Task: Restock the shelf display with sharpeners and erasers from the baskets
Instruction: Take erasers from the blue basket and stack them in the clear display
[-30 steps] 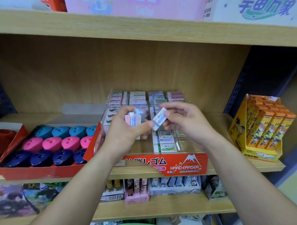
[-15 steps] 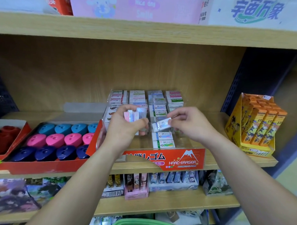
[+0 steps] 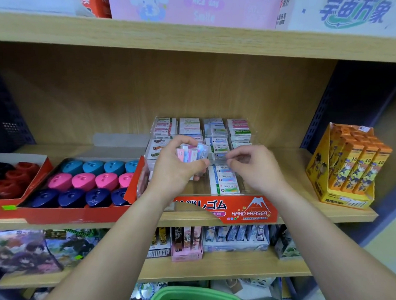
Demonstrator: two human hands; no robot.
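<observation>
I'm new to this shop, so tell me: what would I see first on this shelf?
Two hands in the middle: the left hand grips a bunch of erasers beside the right hand, above the red-fronted eraser display. To the left, rows of blue, pink and navy sharpeners fill a red tray; bright orange boxes stand at the right.

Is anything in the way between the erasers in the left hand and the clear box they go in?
Nothing I can see. The left hand grips the bunch of erasers right at the clear display box. The right hand is beside it, at the next column, not in between.
</observation>
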